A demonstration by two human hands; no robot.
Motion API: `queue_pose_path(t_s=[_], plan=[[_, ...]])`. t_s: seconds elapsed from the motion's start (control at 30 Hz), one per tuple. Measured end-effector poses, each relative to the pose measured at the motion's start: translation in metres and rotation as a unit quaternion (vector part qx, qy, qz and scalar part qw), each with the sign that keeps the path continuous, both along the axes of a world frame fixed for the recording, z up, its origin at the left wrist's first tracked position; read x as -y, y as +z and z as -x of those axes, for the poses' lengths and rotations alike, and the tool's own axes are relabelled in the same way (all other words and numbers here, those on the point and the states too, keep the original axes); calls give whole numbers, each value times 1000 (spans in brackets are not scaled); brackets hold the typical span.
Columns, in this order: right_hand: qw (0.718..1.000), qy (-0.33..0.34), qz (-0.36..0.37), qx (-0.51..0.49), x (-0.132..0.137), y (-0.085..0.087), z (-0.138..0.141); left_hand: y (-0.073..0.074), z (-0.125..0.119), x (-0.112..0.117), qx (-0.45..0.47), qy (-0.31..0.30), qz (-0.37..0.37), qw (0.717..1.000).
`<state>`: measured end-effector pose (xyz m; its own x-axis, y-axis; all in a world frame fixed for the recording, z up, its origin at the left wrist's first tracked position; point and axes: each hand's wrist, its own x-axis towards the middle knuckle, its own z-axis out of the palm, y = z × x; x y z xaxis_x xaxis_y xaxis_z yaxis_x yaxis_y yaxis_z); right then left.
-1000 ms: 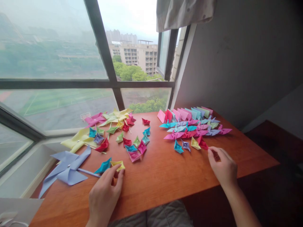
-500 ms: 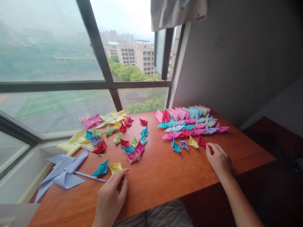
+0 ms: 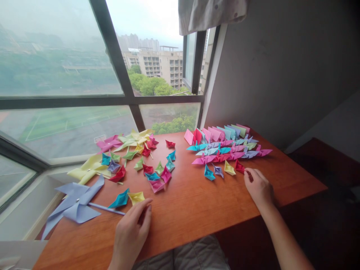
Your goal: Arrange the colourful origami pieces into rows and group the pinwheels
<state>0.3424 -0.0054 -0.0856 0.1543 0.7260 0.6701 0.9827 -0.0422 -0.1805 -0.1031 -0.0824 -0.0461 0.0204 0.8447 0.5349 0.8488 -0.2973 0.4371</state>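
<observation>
My left hand (image 3: 131, 231) lies on the wooden table (image 3: 197, 210) with its fingers stretched out. Its fingertips are just below a yellow folded paper piece (image 3: 136, 197), and a teal piece (image 3: 119, 199) lies to the left of that. My right hand (image 3: 258, 187) rests on the table at the right with its fingers curled. Thumb and forefinger are pinched at the corner of a red folded paper piece (image 3: 239, 166). To the left of it, small yellow (image 3: 230, 168), lilac (image 3: 218, 171) and teal (image 3: 209, 173) pieces lie in a row.
A long pile of folded pieces (image 3: 227, 144) lies behind the row. Several small coloured pieces (image 3: 157, 172) are scattered mid-table. Lilac (image 3: 74, 204), yellow (image 3: 88, 168) and pink (image 3: 108, 143) paper pinwheels lie at the left by the window (image 3: 70, 112). A grey wall (image 3: 281, 75) stands at the right.
My left hand has slid back off the yellow piece, down and a little to the right. My right hand has stayed by the red piece. The view has shifted slightly.
</observation>
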Motion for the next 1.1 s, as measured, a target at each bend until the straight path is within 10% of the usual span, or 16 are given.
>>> queue_pose_path(t_s=[0.8,1.1], plan=[[991,88,-64,-78,39,12,41,17,-16,-11,-109,233,212,943],[969,199,-37,-144,53,26,96,10,-1,10,-62,150,40,986]])
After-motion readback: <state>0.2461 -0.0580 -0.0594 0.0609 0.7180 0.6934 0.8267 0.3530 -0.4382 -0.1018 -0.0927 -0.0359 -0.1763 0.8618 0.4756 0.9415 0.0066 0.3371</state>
